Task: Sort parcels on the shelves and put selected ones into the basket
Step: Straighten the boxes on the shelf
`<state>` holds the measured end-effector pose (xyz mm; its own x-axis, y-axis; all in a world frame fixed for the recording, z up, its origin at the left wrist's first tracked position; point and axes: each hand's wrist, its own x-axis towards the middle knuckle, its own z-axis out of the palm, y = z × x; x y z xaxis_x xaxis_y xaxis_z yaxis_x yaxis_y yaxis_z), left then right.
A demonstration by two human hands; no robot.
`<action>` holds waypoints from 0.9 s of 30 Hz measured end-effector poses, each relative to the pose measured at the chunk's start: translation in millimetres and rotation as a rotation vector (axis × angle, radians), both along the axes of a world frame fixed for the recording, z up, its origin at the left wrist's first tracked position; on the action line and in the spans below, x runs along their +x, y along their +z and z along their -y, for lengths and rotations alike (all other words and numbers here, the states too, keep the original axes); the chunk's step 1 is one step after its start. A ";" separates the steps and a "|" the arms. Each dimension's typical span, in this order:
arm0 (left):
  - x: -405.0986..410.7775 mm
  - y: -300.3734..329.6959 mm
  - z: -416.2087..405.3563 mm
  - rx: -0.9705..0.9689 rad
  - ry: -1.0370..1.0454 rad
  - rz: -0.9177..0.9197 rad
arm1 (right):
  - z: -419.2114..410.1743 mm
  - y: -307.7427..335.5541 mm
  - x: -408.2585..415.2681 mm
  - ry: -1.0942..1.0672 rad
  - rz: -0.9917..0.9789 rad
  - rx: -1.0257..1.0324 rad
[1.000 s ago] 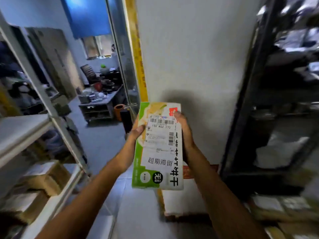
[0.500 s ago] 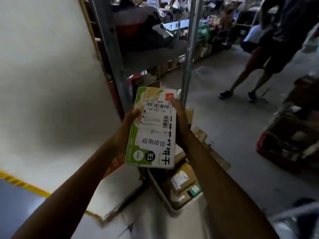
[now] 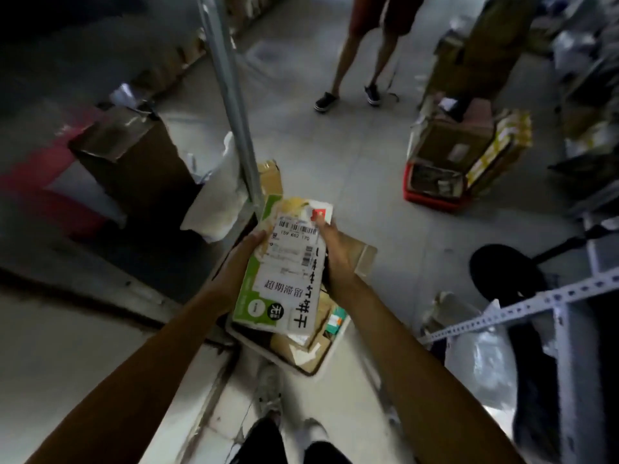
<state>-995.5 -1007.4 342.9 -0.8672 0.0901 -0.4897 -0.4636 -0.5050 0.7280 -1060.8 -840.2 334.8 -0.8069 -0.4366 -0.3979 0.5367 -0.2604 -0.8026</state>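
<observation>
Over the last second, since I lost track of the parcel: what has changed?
The view swung from the wall down to the floor; the parcel now hangs above the white basket of boxes. Both left hand and right hand grip it as before.

Hidden, cropped and blurred parts of the aisle

The green-and-white parcel covers most of the pale basket below it and hides the fingers of the left hand and right hand behind it; its small label print is unreadable. At 12 o'clock a standing person is cut off above the thighs. At 9 o'clock a red shape is smeared by blur.
</observation>
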 end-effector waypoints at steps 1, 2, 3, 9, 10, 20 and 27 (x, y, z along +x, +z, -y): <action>-8.9 -10.1 1.7 -0.009 -0.040 0.024 | -1.1 -12.7 -1.3 -0.014 0.023 0.018; -17.9 -17.5 1.9 -0.026 -0.079 0.046 | -1.9 -24.6 -2.9 -0.039 0.047 0.056; -25.7 -24.7 2.2 -0.057 -0.117 0.060 | -2.9 -38.5 -3.1 -0.074 0.072 0.092; -63.2 -101.5 -5.0 -0.166 -0.340 0.094 | -12.5 -104.0 9.3 -0.157 0.194 0.174; -67.3 -116.6 -7.5 -0.173 -0.354 0.106 | -15.6 -116.0 10.0 -0.161 0.220 0.188; -138.5 -229.9 -24.8 -0.421 -0.403 0.190 | -39.0 -244.6 -71.1 -0.175 0.292 0.356; -199.4 -315.1 -4.3 -0.647 -0.321 0.122 | -29.1 -347.3 -192.1 -0.112 0.182 0.494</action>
